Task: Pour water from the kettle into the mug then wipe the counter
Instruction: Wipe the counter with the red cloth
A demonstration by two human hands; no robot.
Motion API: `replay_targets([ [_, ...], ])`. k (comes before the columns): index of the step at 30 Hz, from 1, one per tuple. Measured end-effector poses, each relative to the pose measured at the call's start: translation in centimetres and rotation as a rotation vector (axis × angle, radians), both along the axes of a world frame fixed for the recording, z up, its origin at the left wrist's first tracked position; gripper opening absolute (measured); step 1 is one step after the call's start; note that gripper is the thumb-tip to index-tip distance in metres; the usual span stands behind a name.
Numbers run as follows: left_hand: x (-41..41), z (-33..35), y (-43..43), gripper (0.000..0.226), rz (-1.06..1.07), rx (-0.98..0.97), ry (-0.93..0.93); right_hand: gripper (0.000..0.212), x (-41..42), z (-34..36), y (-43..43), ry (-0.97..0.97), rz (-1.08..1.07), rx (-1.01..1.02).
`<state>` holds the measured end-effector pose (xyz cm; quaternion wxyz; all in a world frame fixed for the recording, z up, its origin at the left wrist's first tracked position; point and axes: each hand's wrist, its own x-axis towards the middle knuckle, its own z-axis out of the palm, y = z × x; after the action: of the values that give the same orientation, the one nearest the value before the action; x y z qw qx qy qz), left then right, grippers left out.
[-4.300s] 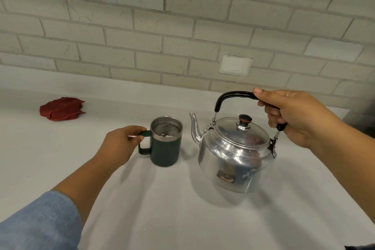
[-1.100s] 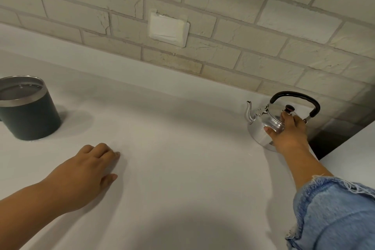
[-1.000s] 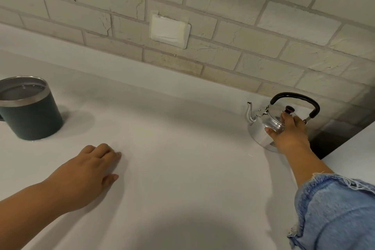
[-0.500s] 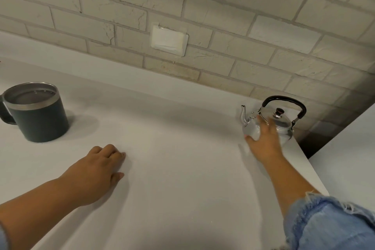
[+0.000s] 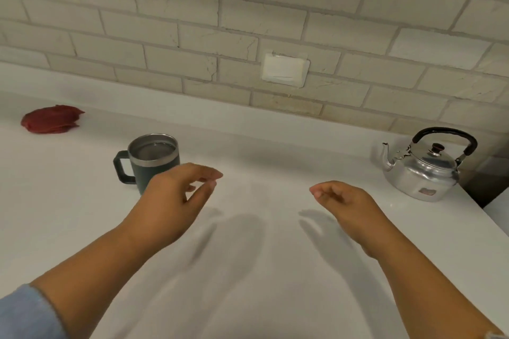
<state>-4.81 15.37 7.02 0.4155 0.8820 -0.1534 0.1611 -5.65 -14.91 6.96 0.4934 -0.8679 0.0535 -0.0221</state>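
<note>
Both your hands hover empty, fingers loosely curled. The cloth lies far left on the tabletop, past the mug. Your left hand is nearer.

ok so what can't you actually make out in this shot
Head view, the only one:
- Mug: its lower right side is behind the left hand; the water level is hard to read.
- Kettle: the shut lid hides its contents, and its label is too small to read.
- Red cloth: too bunched up to tell its shape or fabric.
- Counter: no spill can be made out.
</note>
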Motion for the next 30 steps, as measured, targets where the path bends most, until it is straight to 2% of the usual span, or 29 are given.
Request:
replay_targets([
  [3,1.3,1.6,5.1,0.016,0.072,-0.144,0.004,0.011,-0.1,0.6,4.5,-0.008,-0.013,0.003],
  [6,3.3,1.7,11.3,0.013,0.179,-0.164,-0.001,0.012,-0.1,0.8,9.4,-0.023,-0.021,0.004],
  [11,8.7,-1.2,23.1,0.018,0.315,0.054,0.106,0.012,0.3,0.4,17.4,-0.047,-0.030,-0.002],
  [15,14.6,-4.3,30.3,0.045,0.316,0.361,0.306,0.014,0.2,-0.3,21.2,-0.038,-0.072,-0.013],
  [21,21.8,-6.9,36.6,0.070,0.361,0.530,0.431,0.017,-0.4,-0.4,23.6,0.044,-0.110,-0.059],
  [26,25.0,-8.5,39.4,0.073,0.383,0.634,0.579,0.015,-0.6,0.2,24.2,0.063,-0.140,-0.117],
  [30,25.8,-7.5,39.5,0.058,0.527,0.876,0.461,0.018,-0.7,0.3,24.6,0.081,-0.165,-0.113],
])
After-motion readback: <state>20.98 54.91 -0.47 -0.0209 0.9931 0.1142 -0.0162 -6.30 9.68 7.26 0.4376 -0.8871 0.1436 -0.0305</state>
